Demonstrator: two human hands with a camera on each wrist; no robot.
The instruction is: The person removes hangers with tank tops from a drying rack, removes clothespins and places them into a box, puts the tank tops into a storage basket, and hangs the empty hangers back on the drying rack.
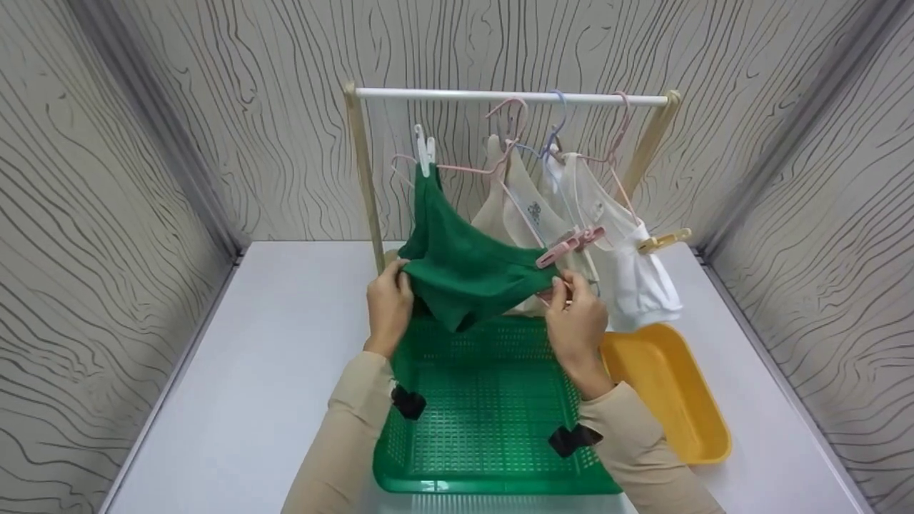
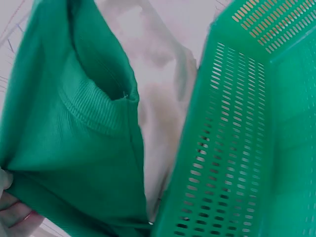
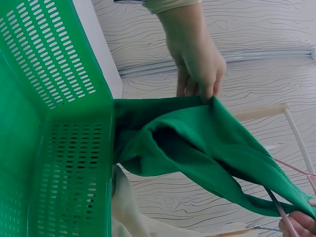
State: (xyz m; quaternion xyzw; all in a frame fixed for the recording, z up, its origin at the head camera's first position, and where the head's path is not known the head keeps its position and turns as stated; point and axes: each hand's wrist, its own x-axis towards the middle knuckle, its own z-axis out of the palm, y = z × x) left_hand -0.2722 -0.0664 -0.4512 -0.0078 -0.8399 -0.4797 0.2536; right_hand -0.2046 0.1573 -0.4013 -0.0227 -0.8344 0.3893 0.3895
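Note:
A pair of green ribbed underpants [image 1: 478,268] hangs from a tilted pink hanger [image 1: 464,168]. A white clothespin [image 1: 425,151] holds its upper left corner, and a pink clothespin [image 1: 570,247] holds the right one. My left hand [image 1: 390,303] pinches the cloth at its left edge. At the right corner, just under the pink clothespin, my right hand [image 1: 577,321] pinches the fabric between thumb and fingers. The right wrist view shows the underpants [image 3: 197,133] stretched between both hands. In the left wrist view only a few left fingertips [image 2: 19,217] show.
A white rail [image 1: 443,93] on wooden posts carries other hangers with pale garments [image 1: 528,207] and a white one [image 1: 635,278] with a yellow clothespin [image 1: 664,241]. Below my hands stands a green perforated basket [image 1: 493,483], with a yellow tray [image 1: 714,428] to its right.

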